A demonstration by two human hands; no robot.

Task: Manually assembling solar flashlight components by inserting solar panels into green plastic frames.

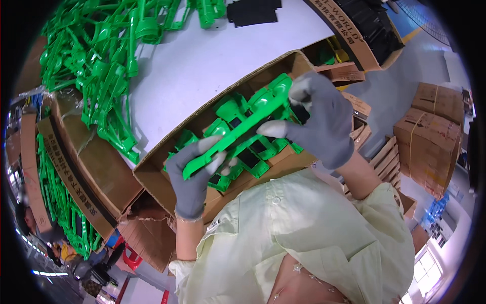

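Observation:
Both my hands wear grey gloves with pale fingertips. Between them a long, narrow green plastic part [243, 129] is held at a slant, its upper end toward the right. My left hand [194, 164] pinches its lower left end. With its fingers round the upper right end, my right hand [319, 116] grips the same part. Beneath lies an open cardboard box [154, 167], with several green plastic parts [250, 158] bearing dark rectangular patches inside it. The held part hides some of them.
On the white table, a big heap of green plastic parts [101, 66] lies at the left, near black sheets [253, 11]. A carton of green parts [66, 197] stands far left. Another carton holding black pieces [369, 30] is at the upper right. Closed cartons [425, 147] are stacked on the right.

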